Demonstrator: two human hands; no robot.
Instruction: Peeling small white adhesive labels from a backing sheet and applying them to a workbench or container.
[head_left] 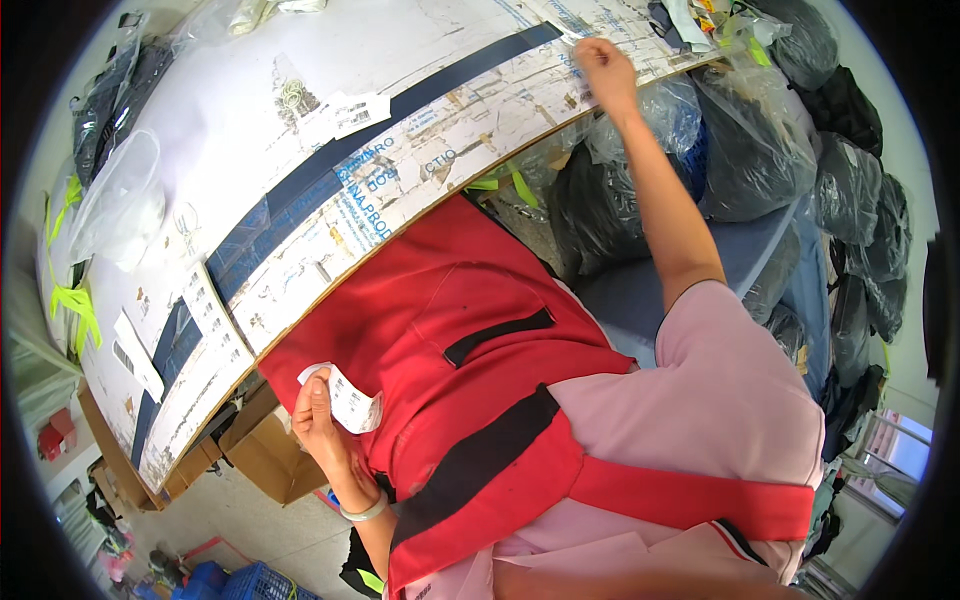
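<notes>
My left hand (315, 420) is closed, thumb against fingers, on a short curling strip of white printed labels (354, 405) in front of my red apron. Stretched out to the far right, my right hand (606, 76) is at the worktable's edge with its fingers curled together. Whatever they pinch is too small to make out. Beside those fingers is the end of a long dark blue strip (470, 63) that runs along the worktable (300, 270). More white labels (358, 114) lie at the middle of this strip, and a longer label sheet (213, 310) crosses it farther left.
A clear plastic bag (125, 205) and neon yellow ties (75, 308) are at the table's left end. Dark bundles in clear bags (750, 150) pile up on the right. Below the table are a cardboard box (270, 455) and a blue crate (260, 583).
</notes>
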